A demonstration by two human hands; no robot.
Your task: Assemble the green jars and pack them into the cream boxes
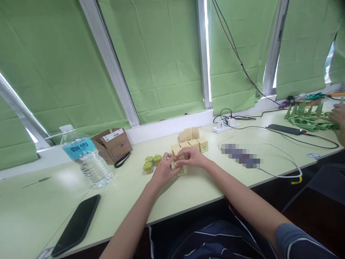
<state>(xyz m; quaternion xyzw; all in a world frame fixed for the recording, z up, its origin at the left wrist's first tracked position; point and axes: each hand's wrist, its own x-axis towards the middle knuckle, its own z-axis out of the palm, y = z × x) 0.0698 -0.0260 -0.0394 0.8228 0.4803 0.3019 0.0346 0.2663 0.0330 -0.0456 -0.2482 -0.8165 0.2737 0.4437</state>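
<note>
A small cream-yellow cardboard box [182, 171] with a little window in its front stands on the table between my hands. My left hand [165, 168] is closed at the left of its top, thumb and fingers pinching there. From the right, my right hand [192, 157] bends over the same box, its fingertips pressed at the upper edge. The fingers cover most of the top. Just behind stand several similar boxes [204, 145] in a row, some with flaps up. Left of my left hand are small glass jars with green lids [147, 166].
A large water bottle [90, 162] and an opened brown carton [115, 145] stand at left. A black phone [77, 225] lies at the front left. Cables run from a power strip [225, 126]. At far right another person's hand [338, 114] is near green cone-shaped pieces [307, 117].
</note>
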